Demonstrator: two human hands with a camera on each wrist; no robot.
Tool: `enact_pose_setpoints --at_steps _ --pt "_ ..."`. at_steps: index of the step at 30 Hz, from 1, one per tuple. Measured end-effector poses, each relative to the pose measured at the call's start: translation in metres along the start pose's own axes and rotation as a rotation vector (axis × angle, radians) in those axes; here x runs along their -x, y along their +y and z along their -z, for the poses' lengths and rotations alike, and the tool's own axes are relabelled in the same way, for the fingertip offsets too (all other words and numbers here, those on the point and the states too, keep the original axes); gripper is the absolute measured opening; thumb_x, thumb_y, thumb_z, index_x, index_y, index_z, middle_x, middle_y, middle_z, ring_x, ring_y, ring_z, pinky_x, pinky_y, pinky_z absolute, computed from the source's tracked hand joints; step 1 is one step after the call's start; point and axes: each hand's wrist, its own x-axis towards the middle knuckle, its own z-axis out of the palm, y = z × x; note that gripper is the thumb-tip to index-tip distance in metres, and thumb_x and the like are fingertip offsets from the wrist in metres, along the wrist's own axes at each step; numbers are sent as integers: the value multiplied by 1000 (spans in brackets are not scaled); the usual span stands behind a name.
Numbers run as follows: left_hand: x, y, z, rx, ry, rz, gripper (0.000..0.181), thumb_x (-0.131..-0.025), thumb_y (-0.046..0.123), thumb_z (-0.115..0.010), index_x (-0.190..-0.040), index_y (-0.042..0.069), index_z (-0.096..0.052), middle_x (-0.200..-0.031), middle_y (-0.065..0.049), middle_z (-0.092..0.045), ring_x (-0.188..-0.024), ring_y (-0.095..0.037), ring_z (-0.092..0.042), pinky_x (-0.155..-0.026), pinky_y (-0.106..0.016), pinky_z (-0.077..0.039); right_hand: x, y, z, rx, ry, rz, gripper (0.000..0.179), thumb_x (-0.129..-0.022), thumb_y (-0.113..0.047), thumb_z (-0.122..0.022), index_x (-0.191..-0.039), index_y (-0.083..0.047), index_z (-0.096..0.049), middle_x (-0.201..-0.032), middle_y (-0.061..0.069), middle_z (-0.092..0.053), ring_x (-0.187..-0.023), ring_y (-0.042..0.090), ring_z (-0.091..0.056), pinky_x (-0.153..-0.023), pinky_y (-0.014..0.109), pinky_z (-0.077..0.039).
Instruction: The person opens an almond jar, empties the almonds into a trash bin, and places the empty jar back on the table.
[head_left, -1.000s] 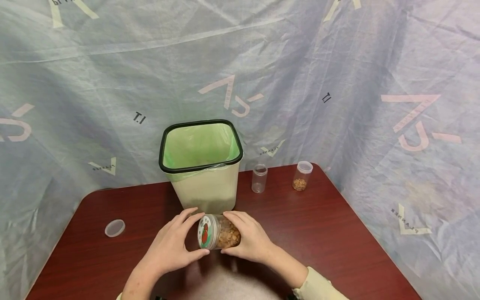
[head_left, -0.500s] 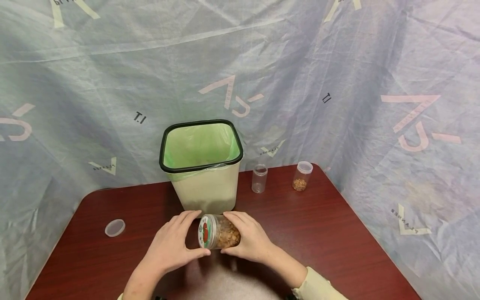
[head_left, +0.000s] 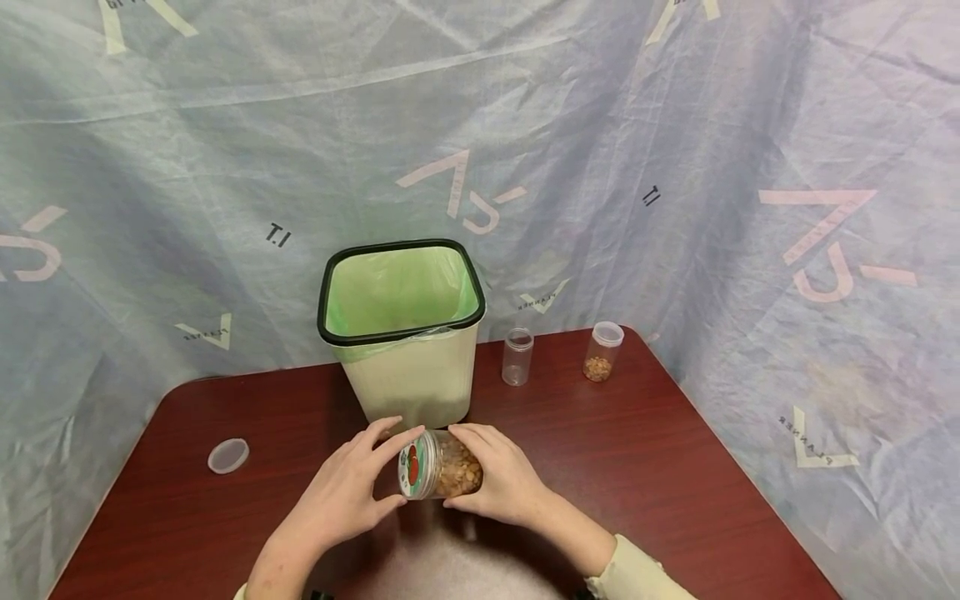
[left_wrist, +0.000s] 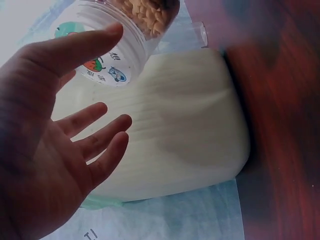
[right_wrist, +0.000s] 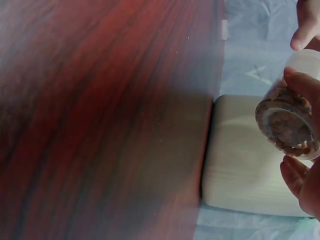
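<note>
A clear plastic jar [head_left: 457,467] of small brown pieces, perhaps nuts, is held on its side, its screw lid [head_left: 412,468] facing left. The lid is white with a green and red print. My right hand [head_left: 506,482] grips the jar's body near its base. At the lid, my left hand [head_left: 341,496] has thumb and index finger on opposite sides of the rim. In the left wrist view the thumb lies across the lid [left_wrist: 120,62] while the other fingers are spread below it. The right wrist view shows the jar's round bottom [right_wrist: 287,127] between right thumb and fingers.
A cream bin [head_left: 408,375] with a black rim and green liner stands just behind the jar. Right of it are an uncapped clear jar [head_left: 517,358] and a capped jar [head_left: 602,354] with some brown pieces. A loose translucent lid [head_left: 228,456] lies at left on the table [head_left: 660,483].
Over the lid's rim, my left index finger has moved right and the left thumb has shifted slightly left. The print on the lid has turned a little. My right hand keeps its place.
</note>
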Motion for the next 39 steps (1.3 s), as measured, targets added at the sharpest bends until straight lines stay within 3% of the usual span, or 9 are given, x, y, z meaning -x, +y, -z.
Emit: enact_pose_setpoints --at_steps 8,15,23,26,32,35,39 --pt "0 3 3 -13 -14 57 95 -60 48 -88 -144 30 -47 -139 -1 -47 -113 -25 -55 -88 -48 -47 1 0 0 5 0 0 100 -57 -46 -92 -141 -14 -48 -134 -2 -53 -123 13 -49 -101 33 -41" --pt "2 6 0 -59 -28 137 85 -68 72 -71 -136 23 -55 -132 3 -52 -111 -21 -56 -89 -49 -46 1 -1 0 9 -9 1 100 -58 -46 -91 -141 -13 -47 -134 -1 -53 -122 14 -49 -102 34 -41" --pt "4 8 -3 -117 -39 228 83 -73 84 -51 -125 20 -62 -133 -2 -50 -110 -24 -55 -84 -50 -47 1 -3 0 30 -6 5 99 -59 -47 -91 -141 -13 -48 -134 -1 -53 -122 15 -49 -102 34 -40" --pt "6 9 -4 -96 -49 253 87 -71 84 -54 -132 22 -57 -139 -4 -45 -110 -25 -55 -83 -51 -47 1 -3 -1 32 -2 12 99 -58 -47 -91 -140 -13 -48 -134 -1 -53 -122 15 -50 -102 34 -41" --pt "7 6 1 43 -62 153 108 -60 52 -88 -151 37 -31 -149 -2 -34 -106 -27 -60 -80 -46 -50 1 -3 -1 32 -14 0 99 -58 -47 -91 -141 -14 -47 -135 -2 -53 -123 13 -49 -102 34 -40" --pt "8 6 2 56 -53 91 111 -59 37 -92 -150 42 -29 -149 1 -33 -103 -25 -61 -80 -45 -50 1 -3 -1 28 -22 -1 99 -58 -47 -91 -141 -14 -47 -134 -2 -53 -122 13 -49 -101 34 -41" --pt "7 5 1 30 -27 53 105 -61 32 -91 -148 42 -34 -147 2 -36 -98 -21 -62 -79 -44 -50 0 -5 0 25 -35 -5 98 -59 -47 -91 -141 -14 -48 -134 -2 -53 -123 12 -48 -102 33 -40"
